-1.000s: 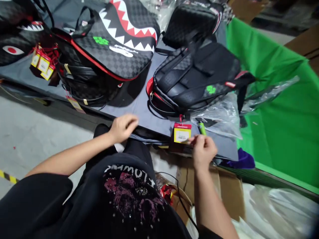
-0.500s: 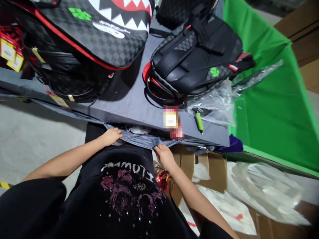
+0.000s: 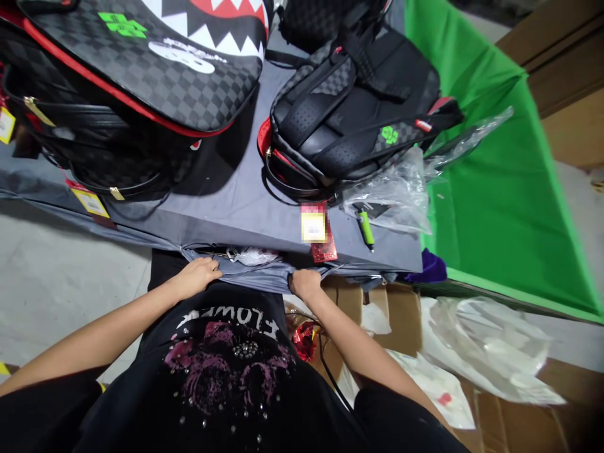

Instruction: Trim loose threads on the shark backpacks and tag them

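My left hand is closed on the edge of a grey cloth that hangs along the table front, close to my waist. A short way to the right, my right hand has its fingers curled round the same cloth edge. Between the hands the cloth is held away from the table, leaving a gap. Crumpled clear plastic shows inside that gap. Just above my right hand, a red tag with a yellow label hangs over the table edge.
A checkered backpack with shark teeth stands at the left of the grey table. Another black backpack lies to the right, by a plastic bag and a green tool. Right are a green fabric bin and cardboard.
The view has shifted, so the backpacks and table sit further left in the picture. Both hands keep hold of the cloth, and my right hand is now curled more tightly, like a fist.
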